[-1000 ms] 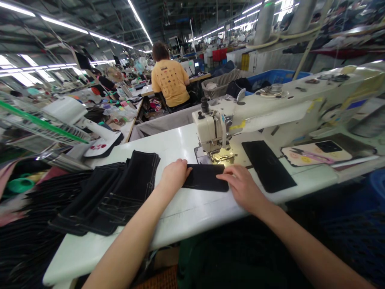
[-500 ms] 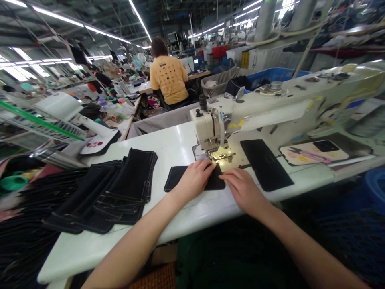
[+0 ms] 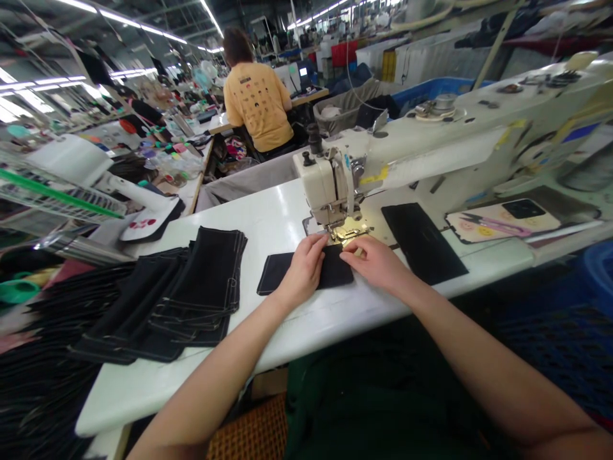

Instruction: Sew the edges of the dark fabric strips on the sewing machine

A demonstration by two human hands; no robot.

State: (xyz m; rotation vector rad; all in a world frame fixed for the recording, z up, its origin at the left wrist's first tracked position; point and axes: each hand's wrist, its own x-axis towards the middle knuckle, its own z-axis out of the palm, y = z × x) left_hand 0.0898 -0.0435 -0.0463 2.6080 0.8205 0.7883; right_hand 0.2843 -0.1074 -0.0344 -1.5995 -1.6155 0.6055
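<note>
A black denim piece [image 3: 280,271] with pale topstitching lies flat on the white sewing table [image 3: 158,377], its far edge close to the presser foot [image 3: 348,230] of a cream industrial sewing machine [image 3: 323,182]. My left hand [image 3: 304,268] rests on the piece's middle, with fingertips pointing toward the foot. My right hand [image 3: 373,262] presses the piece's right end with its fingertips, just beside the foot. Both hands hold the fabric down. The needle area is lit, and my fingers hide part of the piece.
A stack of stitched black denim pieces [image 3: 191,297] lies left of my hands, and another black piece [image 3: 421,243] lies to the right. A mat with pink-handled scissors [image 3: 493,225] sits further right. A co-worker in a yellow T-shirt [image 3: 256,102] sits beyond the table.
My left hand has moved right across the fabric toward the presser foot. Both hands now lie closer together, and the view has tilted slightly.
</note>
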